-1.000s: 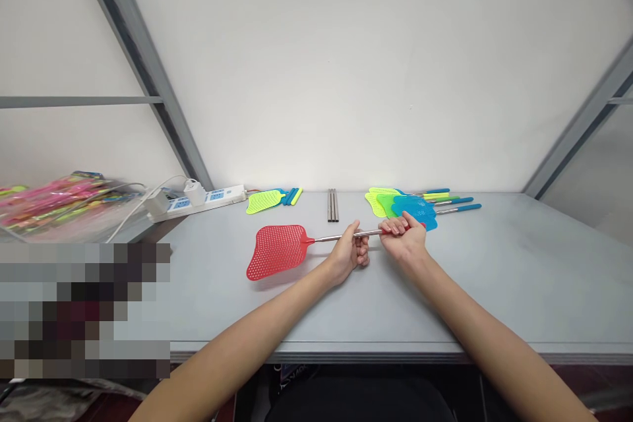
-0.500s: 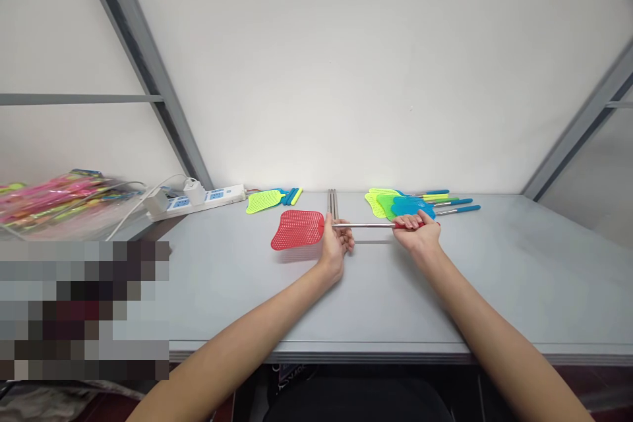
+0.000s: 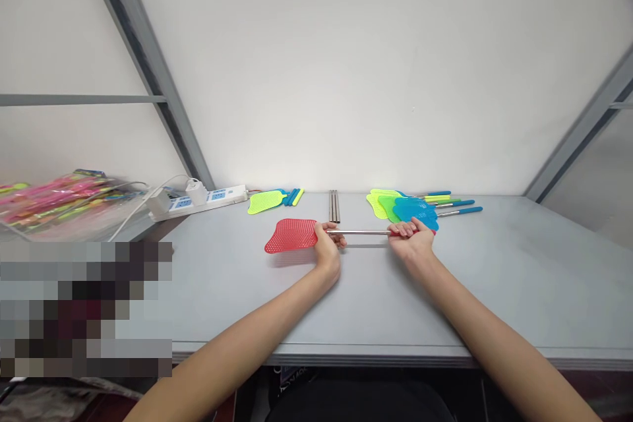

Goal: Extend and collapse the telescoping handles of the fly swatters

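Observation:
A red fly swatter [image 3: 291,236] is held level just above the table, its perforated head to the left. My left hand [image 3: 328,247] grips it where the head meets the metal rod, thumb on top. My right hand [image 3: 411,237] is closed around its red handle, which shows only at the ends. Behind my left hand, several bare metal rods [image 3: 334,206] lie side by side. Beyond my right hand, finished-looking swatters with yellow, green and blue heads [image 3: 415,211] lie overlapping, their handles pointing right.
At the back left lie a yellow swatter head [image 3: 266,202] and loose handle grips [image 3: 295,197]. A white power strip [image 3: 200,202] with plugs and cables stands left of them. Bagged colourful swatters [image 3: 64,198] are piled at far left. The grey table [image 3: 519,277] meets a white wall.
Both hands have moved slightly left and toward me with the red fly swatter. Each hand keeps its hold. The front ends of the metal rods show more fully now.

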Tool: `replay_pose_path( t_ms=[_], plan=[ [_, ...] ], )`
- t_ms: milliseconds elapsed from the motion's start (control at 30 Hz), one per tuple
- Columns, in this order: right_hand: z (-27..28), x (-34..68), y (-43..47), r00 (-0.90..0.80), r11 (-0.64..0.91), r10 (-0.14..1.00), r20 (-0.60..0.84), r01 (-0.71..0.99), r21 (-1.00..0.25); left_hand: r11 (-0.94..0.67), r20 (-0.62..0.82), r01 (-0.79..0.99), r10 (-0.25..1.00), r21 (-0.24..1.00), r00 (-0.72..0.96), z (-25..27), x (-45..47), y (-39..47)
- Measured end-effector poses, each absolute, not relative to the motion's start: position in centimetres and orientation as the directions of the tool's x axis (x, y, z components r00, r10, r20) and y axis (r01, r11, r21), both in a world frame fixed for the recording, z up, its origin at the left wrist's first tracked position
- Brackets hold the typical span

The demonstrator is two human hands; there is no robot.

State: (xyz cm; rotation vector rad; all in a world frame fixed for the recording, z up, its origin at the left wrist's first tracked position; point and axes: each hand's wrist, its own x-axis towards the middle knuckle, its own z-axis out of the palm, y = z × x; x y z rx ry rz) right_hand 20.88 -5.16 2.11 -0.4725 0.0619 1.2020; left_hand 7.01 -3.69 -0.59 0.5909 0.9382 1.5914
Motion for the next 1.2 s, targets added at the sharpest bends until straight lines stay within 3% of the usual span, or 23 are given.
replay_pose_path(
  t_ms=[467,1200],
  plan=[
    [1.3,19.4,-5.7,0.399,0.272,0.843,-0.361,-0.895,-0.354,-0.128,-0.1,-0.598,0.938,0.791,-0.333,-0.7,7.3,-4.4],
    [2.4,21.2,-5.2,0.347,0.235,0.893,-0.287,-0.902,-0.362,0.091,-0.224,-0.586,0.961,0.805,-0.159,0.2,6.7,-3.9]
  ],
)
